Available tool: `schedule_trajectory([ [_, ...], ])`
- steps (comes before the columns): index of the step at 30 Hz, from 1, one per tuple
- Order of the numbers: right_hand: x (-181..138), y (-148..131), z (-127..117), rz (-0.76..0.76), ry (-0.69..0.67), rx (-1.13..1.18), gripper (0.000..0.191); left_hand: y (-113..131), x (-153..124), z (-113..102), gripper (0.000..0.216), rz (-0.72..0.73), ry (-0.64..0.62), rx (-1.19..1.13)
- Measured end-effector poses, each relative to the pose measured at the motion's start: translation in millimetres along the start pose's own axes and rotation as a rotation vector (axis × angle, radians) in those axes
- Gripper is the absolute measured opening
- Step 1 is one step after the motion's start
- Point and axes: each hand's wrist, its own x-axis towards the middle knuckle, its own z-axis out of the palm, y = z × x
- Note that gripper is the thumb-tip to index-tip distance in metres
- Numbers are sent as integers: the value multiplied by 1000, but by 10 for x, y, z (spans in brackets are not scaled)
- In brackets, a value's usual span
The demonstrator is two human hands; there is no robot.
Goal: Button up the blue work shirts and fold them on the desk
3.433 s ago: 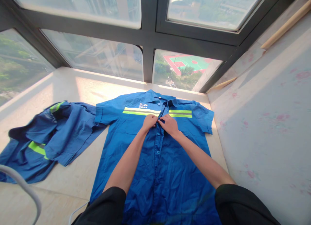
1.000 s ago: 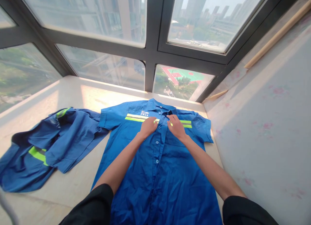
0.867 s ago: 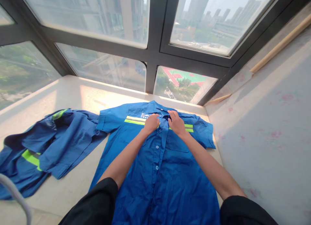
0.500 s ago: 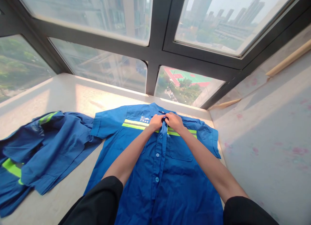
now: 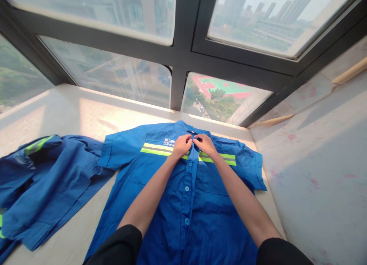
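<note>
A blue work shirt (image 5: 183,204) lay flat, front side up, on a pale stone window ledge (image 5: 71,116), with its collar (image 5: 189,128) toward the glass and its hem toward the person. Both short sleeves were spread outward. A yellow-green reflective stripe (image 5: 156,149) ran across the chest on either side of the button strip, and a small white logo (image 5: 169,141) sat just above the stripe on the shirt's left-hand part as seen from the room. Three buttons (image 5: 187,188) showed in a line down the front below the hands.

The left hand (image 5: 183,146) and right hand (image 5: 204,143) were together at the top of the button strip, just below the collar, fingertips pinched on the cloth edges there and touching each other. Whether a button lay between the fingers could not be told. Both forearms were bare and reached over the shirt's front; dark sleeves (image 5: 120,246) covered the upper arms.

A second blue garment (image 5: 43,188) of the same cloth lay crumpled on the ledge to the left, one edge touching the flat shirt's sleeve. A dark-framed window (image 5: 180,58) stood behind the ledge, and a pale wall (image 5: 321,162) with faint pink marks closed it on the right.
</note>
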Motion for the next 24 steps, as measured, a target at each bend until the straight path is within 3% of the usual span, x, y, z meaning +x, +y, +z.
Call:
schedule_trajectory([
  [6, -59, -36, 44, -42, 8, -100, 24, -55, -32, 3, 40, 61, 9, 19],
  [16, -186, -27, 86, -146, 66, -72, 24, -48, -35, -57, 31, 172, -108, 150],
  [20, -234, 35, 106, -189, 110, -3, 25, -1, -54, -39, 29, 88, -43, 83],
  [24, -256, 70, 76, -244, 152, 75, 20, 44, -51, -64, 25, -32, 10, -139],
])
